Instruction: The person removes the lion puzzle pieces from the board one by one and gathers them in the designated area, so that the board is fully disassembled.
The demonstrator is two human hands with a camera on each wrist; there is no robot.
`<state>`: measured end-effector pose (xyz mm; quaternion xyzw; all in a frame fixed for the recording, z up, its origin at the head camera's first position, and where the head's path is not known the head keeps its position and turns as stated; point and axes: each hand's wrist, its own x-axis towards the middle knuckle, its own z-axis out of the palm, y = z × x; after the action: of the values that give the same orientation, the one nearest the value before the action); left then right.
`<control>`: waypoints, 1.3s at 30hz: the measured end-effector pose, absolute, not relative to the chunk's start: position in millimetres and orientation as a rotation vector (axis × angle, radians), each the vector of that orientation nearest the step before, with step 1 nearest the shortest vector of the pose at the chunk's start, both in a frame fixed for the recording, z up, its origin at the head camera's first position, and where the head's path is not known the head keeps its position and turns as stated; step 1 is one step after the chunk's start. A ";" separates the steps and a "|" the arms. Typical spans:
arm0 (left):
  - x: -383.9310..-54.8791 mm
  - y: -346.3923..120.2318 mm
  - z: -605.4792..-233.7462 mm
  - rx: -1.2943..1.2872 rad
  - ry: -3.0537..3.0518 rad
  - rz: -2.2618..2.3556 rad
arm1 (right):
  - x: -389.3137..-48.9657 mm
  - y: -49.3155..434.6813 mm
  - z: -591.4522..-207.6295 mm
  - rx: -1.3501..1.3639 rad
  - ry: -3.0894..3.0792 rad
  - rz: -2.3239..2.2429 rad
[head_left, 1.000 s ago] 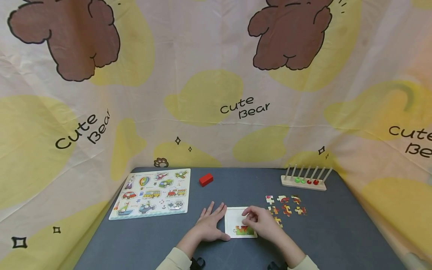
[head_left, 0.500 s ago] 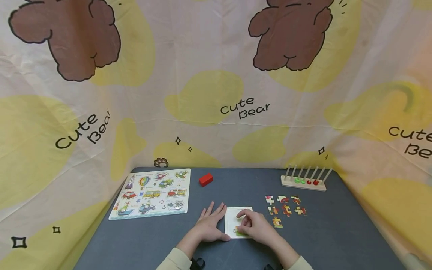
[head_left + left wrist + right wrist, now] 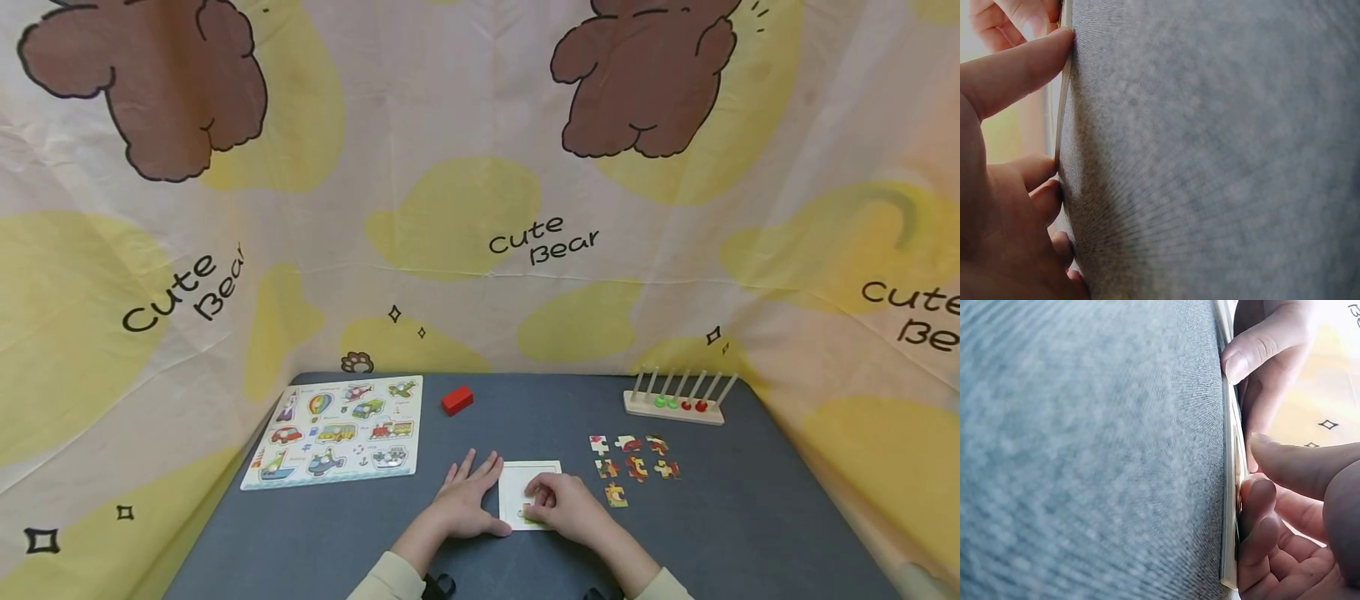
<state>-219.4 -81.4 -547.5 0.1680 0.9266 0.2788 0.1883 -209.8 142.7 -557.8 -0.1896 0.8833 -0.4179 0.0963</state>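
The white square puzzle tray [image 3: 512, 477] lies in the middle of the table with joined jigsaw pieces [image 3: 532, 518] in its lower part, mostly covered by my right hand. My left hand [image 3: 467, 502] rests flat along the tray's left edge, fingers spread; its thumb [image 3: 1035, 65] touches the tray rim in the left wrist view. My right hand [image 3: 566, 507] is over the tray's right half. In the right wrist view its loosely bent fingers [image 3: 1259, 506] touch the pieces, and the thumb stands apart from them with nothing visible between.
Several loose jigsaw pieces [image 3: 636, 468] lie in rows to the right of the tray. At the back right stands a wooden peg rack [image 3: 675, 407] with green and red beads. A red block [image 3: 457, 400] sits behind the tray. A vehicle picture board [image 3: 330, 429] lies at left.
My right hand has moved a little left and down onto the jigsaw pieces in the tray, covering more of them. The left hand has stayed in place.
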 end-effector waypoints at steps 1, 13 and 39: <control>-219.5 -81.5 -548.1 0.473 2.608 0.783 | -209.9 142.7 -558.2 -0.564 2.619 -1.231; -219.1 -82.6 -549.9 0.483 2.619 0.788 | -210.0 142.1 -555.9 -0.603 2.630 -1.182; -219.4 -82.8 -548.5 0.485 2.619 0.771 | -206.3 143.0 -551.8 -0.555 2.594 -1.228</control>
<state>-219.4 -82.8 -548.5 0.1720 0.9285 0.2734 0.1833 -206.3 143.0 -551.8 -0.1886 0.8821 -0.4176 0.1088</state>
